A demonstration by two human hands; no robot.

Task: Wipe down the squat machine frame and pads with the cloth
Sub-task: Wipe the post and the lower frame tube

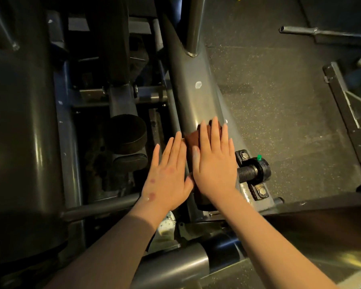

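Seen from above, a right hand lies flat, fingers straight, pressing a brown cloth onto a sloping grey frame beam; the left hand, fingers also straight, rests just beside it, touching the cloth's edge; a threaded bolt juts out to the right.

The speckled black rubber floor carries the grey squat machine frame. A metal bar lies at upper right, and a dark steel platform frame stands by the right edge.
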